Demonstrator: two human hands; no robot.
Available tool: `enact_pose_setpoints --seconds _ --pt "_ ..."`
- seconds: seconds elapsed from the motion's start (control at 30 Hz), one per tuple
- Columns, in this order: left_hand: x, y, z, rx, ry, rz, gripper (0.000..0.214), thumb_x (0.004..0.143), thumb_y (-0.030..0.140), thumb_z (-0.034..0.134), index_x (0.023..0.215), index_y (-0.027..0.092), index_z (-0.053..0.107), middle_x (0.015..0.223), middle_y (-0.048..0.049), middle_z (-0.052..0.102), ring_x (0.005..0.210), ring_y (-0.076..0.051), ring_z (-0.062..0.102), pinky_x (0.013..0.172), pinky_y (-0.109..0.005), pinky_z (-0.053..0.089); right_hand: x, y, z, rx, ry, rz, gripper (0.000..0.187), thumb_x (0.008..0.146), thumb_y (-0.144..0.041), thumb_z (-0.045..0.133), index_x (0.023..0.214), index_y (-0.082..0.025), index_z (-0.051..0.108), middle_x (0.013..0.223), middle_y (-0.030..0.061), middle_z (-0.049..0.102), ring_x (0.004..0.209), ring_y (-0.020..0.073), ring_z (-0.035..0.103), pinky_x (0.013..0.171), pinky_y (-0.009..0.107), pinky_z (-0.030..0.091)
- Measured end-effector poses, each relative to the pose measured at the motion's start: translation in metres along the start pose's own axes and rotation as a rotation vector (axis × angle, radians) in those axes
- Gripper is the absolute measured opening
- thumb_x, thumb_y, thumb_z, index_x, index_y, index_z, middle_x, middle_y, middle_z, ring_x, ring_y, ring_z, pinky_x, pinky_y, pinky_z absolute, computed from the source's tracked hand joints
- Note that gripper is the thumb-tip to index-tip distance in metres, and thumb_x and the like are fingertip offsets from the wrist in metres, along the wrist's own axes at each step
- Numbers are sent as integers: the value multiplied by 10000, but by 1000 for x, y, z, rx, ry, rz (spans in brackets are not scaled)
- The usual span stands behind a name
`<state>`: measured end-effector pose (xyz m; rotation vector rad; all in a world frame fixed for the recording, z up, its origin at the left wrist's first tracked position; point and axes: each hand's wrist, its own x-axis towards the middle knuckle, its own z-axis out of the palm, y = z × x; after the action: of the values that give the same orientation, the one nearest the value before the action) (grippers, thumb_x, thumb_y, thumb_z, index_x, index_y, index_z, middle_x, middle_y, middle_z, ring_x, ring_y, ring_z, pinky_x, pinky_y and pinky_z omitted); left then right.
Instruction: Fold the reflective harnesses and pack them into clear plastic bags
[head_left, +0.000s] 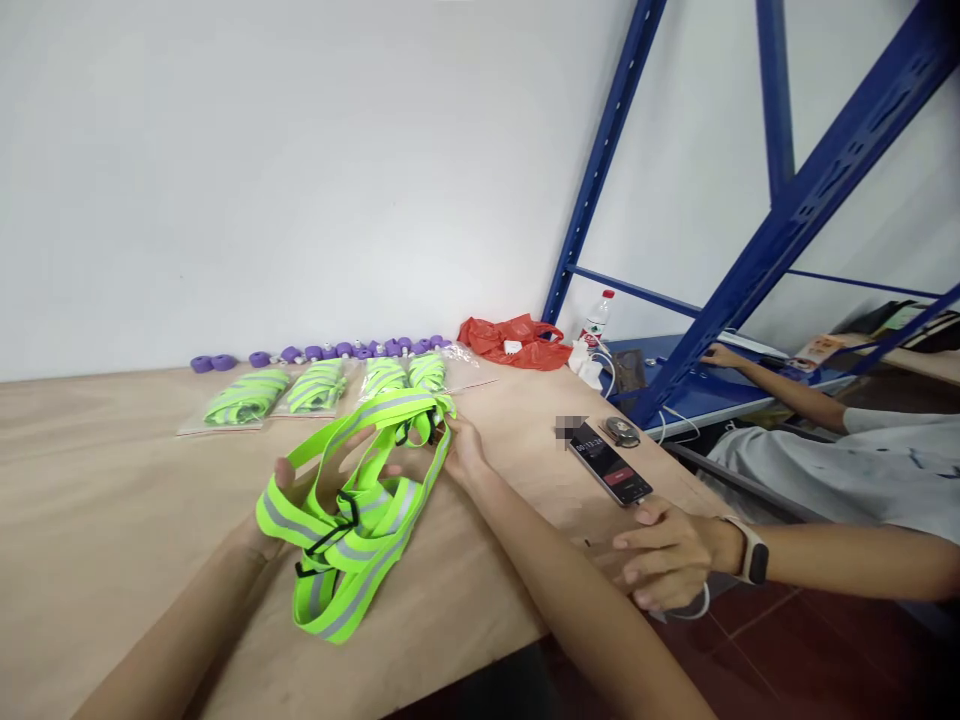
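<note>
A neon-green reflective strap vest [360, 510] with grey stripes and black buckles lies spread over the wooden table [112, 520]. My left hand [296, 490] is under its left loop, fingers spread and hooked through the straps. My right hand [457, 450] grips the straps at the vest's far right end, fingers closed on them.
Several folded green vests in clear bags [247, 398] lie in a row at the back, with purple rolls [322, 352] along the wall. A phone [609, 465] and a red bag [514, 340] lie to the right. Another person's hand [667, 560] with a watch rests on the table's edge. Blue shelving [750, 260] stands right.
</note>
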<state>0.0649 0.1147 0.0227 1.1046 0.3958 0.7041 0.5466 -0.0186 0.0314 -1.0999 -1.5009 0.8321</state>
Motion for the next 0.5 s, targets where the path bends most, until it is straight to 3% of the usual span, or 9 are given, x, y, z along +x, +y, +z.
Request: enact_pose_setpoints --seconds 0.07,0.13,0.23,0.33,0.43,0.5 --pt "-2 -3 -9 -24 -36 -32 920 674 934 505 1234 222 670 1032 -156 731 986 -389 704 717 -447 580 -2 12 -6 -33 -76 25 261 859 -427 653 1112 -388 705 851 -26 732 916 318 710 696 480 561" --pt "-2 -3 -15 -16 -34 -22 909 673 922 530 1142 164 705 967 -150 728 890 -357 713 644 -387 568 -4 26 -13 -48 -201 117 299 702 -435 732 997 -478 720 609 -42 670 697 324 706 596 481 552" --pt "1 0 -15 30 41 74 832 718 868 558 1101 144 699 927 -126 715 852 -323 698 647 -363 561 -6 40 -21 -49 -332 282 460 548 -404 787 972 -552 686 493 -35 612 517 307 646 563 515 572" --pt "6 7 -9 104 146 203 585 812 694 612 1053 164 678 903 -98 696 802 -267 671 690 -357 554 -3 34 -15 55 -204 340 519 617 -522 695 1129 -562 624 575 -36 659 581 315 679 570 545 591" --pt "10 14 -3 213 265 235 368 847 511 653 960 161 655 858 -63 656 694 -189 606 629 -302 514 2 15 3 201 27 314 522 793 -608 453 1288 -487 563 792 -32 720 909 332 729 618 542 601" --pt "14 16 0 255 354 237 301 841 460 676 903 170 627 788 -21 610 613 -142 542 559 -265 468 4 3 15 251 105 282 509 861 -617 354 1302 -463 558 903 -32 726 1116 334 672 683 565 597"
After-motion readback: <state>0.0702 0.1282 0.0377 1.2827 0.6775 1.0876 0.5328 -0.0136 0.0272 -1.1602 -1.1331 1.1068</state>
